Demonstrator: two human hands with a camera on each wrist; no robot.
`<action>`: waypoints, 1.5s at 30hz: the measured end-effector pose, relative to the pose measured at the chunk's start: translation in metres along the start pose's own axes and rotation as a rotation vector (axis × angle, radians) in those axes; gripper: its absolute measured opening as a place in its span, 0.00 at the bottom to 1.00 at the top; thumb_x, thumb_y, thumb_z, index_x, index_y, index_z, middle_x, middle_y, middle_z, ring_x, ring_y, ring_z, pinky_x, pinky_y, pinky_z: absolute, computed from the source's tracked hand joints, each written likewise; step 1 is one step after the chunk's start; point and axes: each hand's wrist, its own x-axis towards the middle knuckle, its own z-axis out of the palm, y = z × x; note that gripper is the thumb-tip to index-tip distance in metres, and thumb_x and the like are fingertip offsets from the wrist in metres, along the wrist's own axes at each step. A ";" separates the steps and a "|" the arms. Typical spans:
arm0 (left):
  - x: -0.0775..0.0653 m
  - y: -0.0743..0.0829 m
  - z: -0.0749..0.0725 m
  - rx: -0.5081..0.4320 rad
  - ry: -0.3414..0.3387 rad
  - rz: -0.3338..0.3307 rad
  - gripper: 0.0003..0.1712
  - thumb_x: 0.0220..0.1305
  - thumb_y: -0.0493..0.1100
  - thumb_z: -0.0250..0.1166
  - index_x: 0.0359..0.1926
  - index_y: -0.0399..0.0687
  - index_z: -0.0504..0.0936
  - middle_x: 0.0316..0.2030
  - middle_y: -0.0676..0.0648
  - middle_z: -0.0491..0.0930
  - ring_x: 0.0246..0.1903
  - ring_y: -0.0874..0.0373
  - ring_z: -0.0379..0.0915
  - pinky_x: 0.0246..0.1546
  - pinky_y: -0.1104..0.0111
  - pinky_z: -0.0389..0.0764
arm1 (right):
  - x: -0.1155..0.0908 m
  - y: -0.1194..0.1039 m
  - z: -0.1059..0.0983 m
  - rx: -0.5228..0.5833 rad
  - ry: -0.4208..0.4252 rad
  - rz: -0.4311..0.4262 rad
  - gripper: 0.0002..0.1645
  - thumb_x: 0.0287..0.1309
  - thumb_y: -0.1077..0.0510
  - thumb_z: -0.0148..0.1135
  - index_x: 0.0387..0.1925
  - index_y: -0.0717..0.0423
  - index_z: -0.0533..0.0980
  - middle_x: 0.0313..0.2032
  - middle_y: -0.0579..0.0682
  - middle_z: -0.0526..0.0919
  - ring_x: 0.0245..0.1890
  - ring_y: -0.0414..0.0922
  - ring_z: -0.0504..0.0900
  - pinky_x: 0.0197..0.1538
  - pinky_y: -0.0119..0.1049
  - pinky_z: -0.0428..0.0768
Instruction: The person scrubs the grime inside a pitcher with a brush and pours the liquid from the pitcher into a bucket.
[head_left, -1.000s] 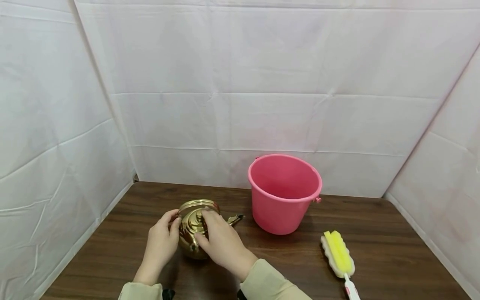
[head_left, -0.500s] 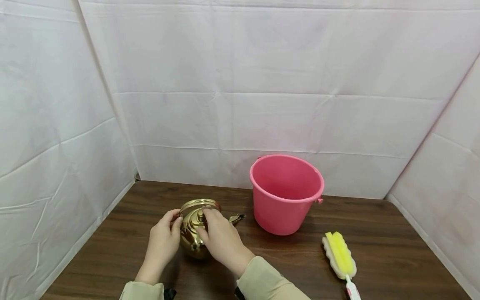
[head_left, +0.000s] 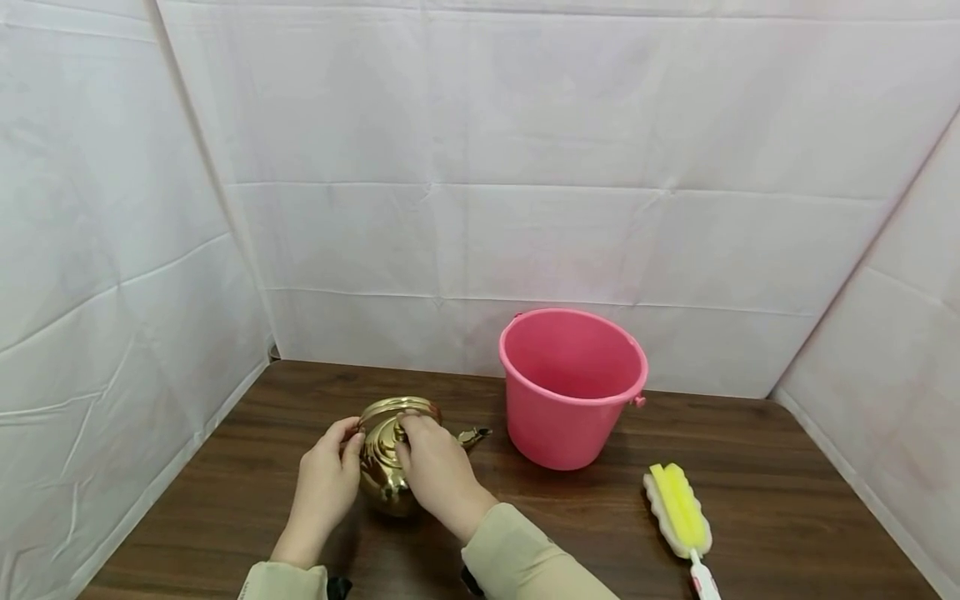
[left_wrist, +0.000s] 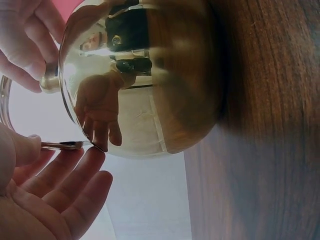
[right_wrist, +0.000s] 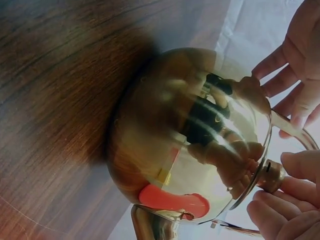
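A shiny gold teapot (head_left: 384, 486) stands on the dark wooden table, its spout (head_left: 474, 437) pointing right. At its left side my left hand (head_left: 327, 477) pinches the base of the arched handle (head_left: 397, 405) between thumb and fingers. The thumb on top of the handle shows well in the left wrist view. From the right, my right hand (head_left: 444, 473) reaches over the pot and grips the lid knob (right_wrist: 272, 176) with thumb and fingertips. The lid sits on the pot's mouth; the right hand hides part of it in the head view.
A pink bucket (head_left: 557, 429) stands behind and right of the teapot, near the back wall. Farther right lies a yellow and white sponge brush (head_left: 681, 510) with a white handle. White cloth (head_left: 465, 242) hangs at the back and both sides of the table (head_left: 765, 500).
My right hand has shifted slightly left, its fingers drawing closer together round the lid knob. The left hand keeps its hold on the handle, and the teapot stays in place.
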 end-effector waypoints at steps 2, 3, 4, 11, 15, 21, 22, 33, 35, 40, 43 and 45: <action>0.000 0.000 0.000 0.002 0.003 0.000 0.14 0.68 0.36 0.54 0.52 0.34 0.76 0.44 0.34 0.82 0.43 0.41 0.80 0.41 0.50 0.78 | 0.002 0.001 0.001 -0.013 0.016 -0.013 0.17 0.62 0.59 0.58 0.53 0.58 0.77 0.50 0.54 0.82 0.46 0.47 0.83 0.44 0.38 0.82; 0.000 0.000 0.000 0.003 0.003 0.000 0.14 0.69 0.36 0.54 0.52 0.34 0.76 0.44 0.34 0.81 0.43 0.40 0.80 0.42 0.50 0.78 | 0.002 0.001 0.001 -0.020 0.023 -0.019 0.17 0.62 0.60 0.58 0.52 0.58 0.77 0.48 0.53 0.82 0.45 0.47 0.83 0.43 0.38 0.82; 0.000 0.000 -0.001 0.004 0.003 -0.001 0.14 0.69 0.36 0.54 0.52 0.34 0.76 0.44 0.33 0.81 0.43 0.40 0.79 0.42 0.50 0.78 | 0.003 0.002 0.002 -0.027 0.030 -0.024 0.16 0.62 0.60 0.59 0.51 0.58 0.78 0.47 0.53 0.83 0.44 0.47 0.84 0.42 0.37 0.82; 0.000 0.001 0.001 0.002 0.002 -0.001 0.15 0.69 0.36 0.53 0.52 0.33 0.75 0.45 0.33 0.81 0.44 0.40 0.79 0.42 0.49 0.78 | 0.005 0.005 0.003 -0.046 0.059 -0.041 0.14 0.59 0.61 0.61 0.47 0.56 0.79 0.41 0.52 0.84 0.39 0.46 0.84 0.38 0.36 0.82; -0.001 0.000 0.001 0.002 0.013 0.007 0.15 0.69 0.35 0.54 0.52 0.32 0.75 0.44 0.33 0.81 0.43 0.39 0.79 0.41 0.50 0.78 | 0.005 0.006 0.006 -0.045 0.069 -0.051 0.14 0.58 0.61 0.62 0.47 0.54 0.80 0.40 0.51 0.85 0.38 0.44 0.84 0.36 0.33 0.82; -0.003 -0.003 -0.002 0.011 0.044 0.008 0.14 0.68 0.35 0.54 0.51 0.32 0.76 0.43 0.33 0.82 0.42 0.40 0.80 0.40 0.50 0.79 | 0.006 0.001 0.010 -0.046 0.108 -0.092 0.14 0.57 0.61 0.64 0.46 0.54 0.81 0.39 0.50 0.85 0.37 0.44 0.85 0.35 0.32 0.82; -0.003 -0.004 -0.003 0.014 0.041 0.005 0.14 0.68 0.36 0.54 0.52 0.32 0.75 0.43 0.33 0.81 0.42 0.40 0.80 0.40 0.50 0.79 | 0.007 0.000 0.011 -0.048 0.112 -0.097 0.14 0.57 0.61 0.64 0.46 0.54 0.81 0.39 0.50 0.85 0.37 0.43 0.85 0.35 0.31 0.81; -0.004 -0.004 -0.007 0.021 0.005 -0.046 0.17 0.71 0.39 0.52 0.56 0.35 0.74 0.48 0.32 0.80 0.46 0.39 0.78 0.43 0.50 0.78 | 0.006 0.001 0.012 -0.079 0.200 -0.157 0.12 0.56 0.59 0.65 0.44 0.56 0.81 0.37 0.49 0.86 0.36 0.41 0.85 0.37 0.30 0.82; -0.004 -0.004 -0.008 0.018 0.000 -0.052 0.17 0.71 0.39 0.52 0.56 0.35 0.73 0.49 0.32 0.79 0.46 0.39 0.78 0.44 0.50 0.78 | 0.006 0.002 0.013 -0.065 0.207 -0.157 0.12 0.57 0.59 0.65 0.44 0.56 0.81 0.38 0.49 0.86 0.37 0.42 0.85 0.38 0.31 0.82; -0.004 -0.003 -0.008 0.015 0.004 -0.052 0.17 0.71 0.39 0.52 0.56 0.35 0.73 0.49 0.32 0.79 0.46 0.39 0.78 0.44 0.50 0.78 | 0.006 0.003 0.011 -0.027 0.211 -0.145 0.12 0.58 0.59 0.64 0.44 0.56 0.82 0.40 0.50 0.86 0.40 0.43 0.85 0.41 0.34 0.82; -0.004 -0.003 -0.007 0.013 0.006 -0.048 0.17 0.71 0.38 0.52 0.56 0.34 0.74 0.48 0.32 0.80 0.46 0.39 0.78 0.43 0.50 0.78 | 0.005 0.004 0.011 -0.018 0.213 -0.143 0.11 0.58 0.59 0.64 0.43 0.56 0.82 0.39 0.50 0.86 0.40 0.43 0.85 0.41 0.34 0.82; -0.005 -0.004 -0.007 0.013 0.005 -0.047 0.17 0.71 0.38 0.52 0.56 0.34 0.74 0.48 0.32 0.80 0.46 0.39 0.78 0.42 0.51 0.79 | 0.004 0.004 0.011 -0.009 0.214 -0.144 0.11 0.58 0.59 0.64 0.42 0.56 0.82 0.39 0.50 0.86 0.40 0.43 0.85 0.41 0.34 0.82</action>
